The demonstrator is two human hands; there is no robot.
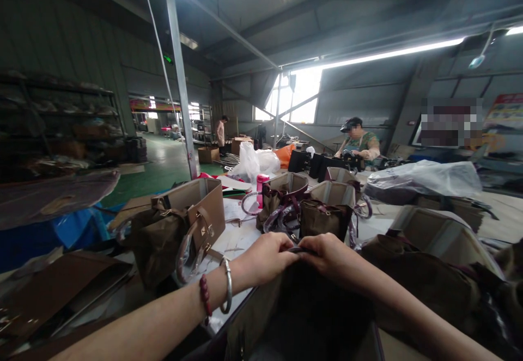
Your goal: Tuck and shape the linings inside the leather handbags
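Right in front of me is a dark brown handbag (310, 312), its wide dark inside facing me. My left hand (272, 256) pinches its far upper edge, thumb and fingers pressed together. Close beside it, my right hand (327, 255) grips the same edge. The fingertips nearly meet, and the exact part between them is hard to make out. Just beyond my hands stand two more dark handbags, one (327, 216) with a pale lining and one (269, 206) with plastic-wrapped handles. A tan and dark handbag (208, 214) stands to the left.
More bags lie at the right (425, 274) and lower left (61, 290). Clear plastic sheeting (425, 178) covers items at the back right. A pink bottle (261, 187) stands among the bags. A metal post (180, 78) rises at the left. A co-worker (359, 143) sits across the table.
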